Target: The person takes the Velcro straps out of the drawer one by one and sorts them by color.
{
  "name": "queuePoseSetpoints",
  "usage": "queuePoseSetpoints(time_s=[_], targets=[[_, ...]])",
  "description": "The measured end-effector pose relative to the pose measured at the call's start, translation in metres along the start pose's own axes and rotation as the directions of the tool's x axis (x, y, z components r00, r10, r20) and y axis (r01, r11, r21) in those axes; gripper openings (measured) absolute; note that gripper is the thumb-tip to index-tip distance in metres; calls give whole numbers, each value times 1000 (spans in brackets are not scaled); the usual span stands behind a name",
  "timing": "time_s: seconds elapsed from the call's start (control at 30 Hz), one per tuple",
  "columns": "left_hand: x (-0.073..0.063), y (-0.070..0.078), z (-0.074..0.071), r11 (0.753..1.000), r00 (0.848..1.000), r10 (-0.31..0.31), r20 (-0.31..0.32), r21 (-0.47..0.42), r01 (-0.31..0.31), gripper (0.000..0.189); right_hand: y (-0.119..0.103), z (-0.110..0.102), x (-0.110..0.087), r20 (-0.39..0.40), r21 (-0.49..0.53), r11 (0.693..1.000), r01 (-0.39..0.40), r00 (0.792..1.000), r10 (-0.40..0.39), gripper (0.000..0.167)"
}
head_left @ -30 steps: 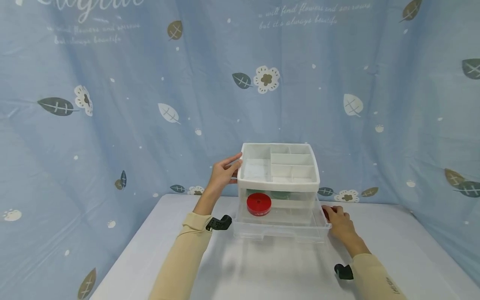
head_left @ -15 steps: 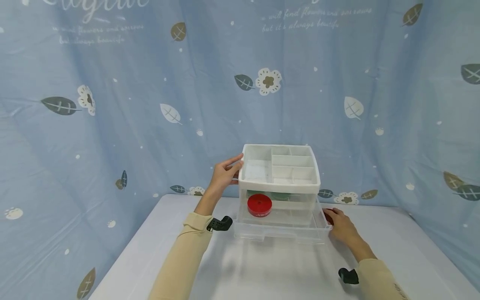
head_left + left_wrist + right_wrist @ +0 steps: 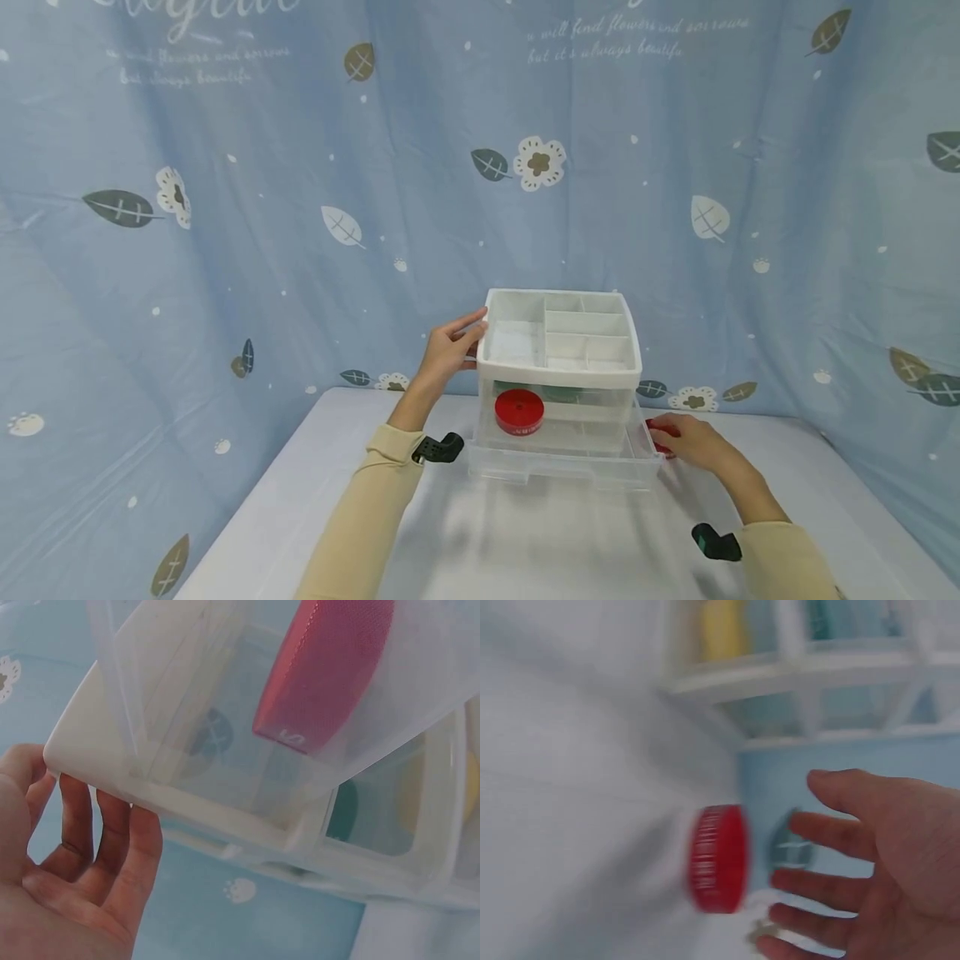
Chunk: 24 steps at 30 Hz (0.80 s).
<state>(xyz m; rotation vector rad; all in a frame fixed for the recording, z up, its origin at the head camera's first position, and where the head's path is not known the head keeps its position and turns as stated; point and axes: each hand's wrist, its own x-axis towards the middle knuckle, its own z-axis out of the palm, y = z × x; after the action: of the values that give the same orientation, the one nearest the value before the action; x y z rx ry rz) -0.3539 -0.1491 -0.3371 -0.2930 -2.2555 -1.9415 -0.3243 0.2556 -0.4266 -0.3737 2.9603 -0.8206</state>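
Note:
My left hand (image 3: pixel 446 350) grips the upper left edge of a white drawer unit (image 3: pixel 558 373), fingers on its side in the left wrist view. A clear drawer (image 3: pixel 562 468) stands pulled out at the front. A roll of red ribbon (image 3: pixel 519 412) shows through the clear plastic, and its woven edge (image 3: pixel 322 682) appears large in the left wrist view. Right of the unit, my right hand (image 3: pixel 690 440) is beside a second red ribbon roll (image 3: pixel 663 450). In the right wrist view its fingers (image 3: pixel 821 889) are spread, apart from that upright roll (image 3: pixel 718 859).
The unit's top tray (image 3: pixel 513 342) is divided into several compartments. Yellow (image 3: pixel 420 791) and green (image 3: pixel 343 810) things show inside the unit. A white tablecloth (image 3: pixel 585 550) covers the table, and a blue patterned curtain (image 3: pixel 420 150) hangs behind it.
My right hand has drawn back to the right from the unit's side, and more of the second red roll shows. My left hand keeps its place on the unit.

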Motion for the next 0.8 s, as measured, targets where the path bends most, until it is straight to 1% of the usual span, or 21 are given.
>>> queuePoseSetpoints(time_s=[0.13,0.17,0.27,0.43,0.5,0.63,0.77,0.8], targets=[[0,4,-1,1000,1000,-22,8,10,22,38,-17,-23,-6,-44,-55,998,25,999,-28,44],[2,0,-1,1000,1000,-23,-2,16,23,37,-23,-29,-8,-59,-65,997,30,998,-34,44],[3,2,-2,999,999,-44,-4,27,44,37,-41,-45,-14,-93,-86,995,54,994,-62,43],[3,6,-6,997,998,-53,21,53,52,38,-75,-64,-28,-153,-132,987,89,982,-109,37],[2,8,-8,997,998,-48,35,63,45,39,-91,-69,-33,-175,-160,983,96,977,-124,35],[2,11,-11,996,998,-18,62,91,12,44,-120,-74,-41,-195,-202,973,115,969,-155,32],[3,15,-10,988,996,18,86,151,-31,48,-142,-72,-46,-210,-240,959,149,957,-202,27],[3,16,-10,983,996,25,88,178,-40,48,-147,-71,-46,-213,-250,955,160,953,-215,26]])
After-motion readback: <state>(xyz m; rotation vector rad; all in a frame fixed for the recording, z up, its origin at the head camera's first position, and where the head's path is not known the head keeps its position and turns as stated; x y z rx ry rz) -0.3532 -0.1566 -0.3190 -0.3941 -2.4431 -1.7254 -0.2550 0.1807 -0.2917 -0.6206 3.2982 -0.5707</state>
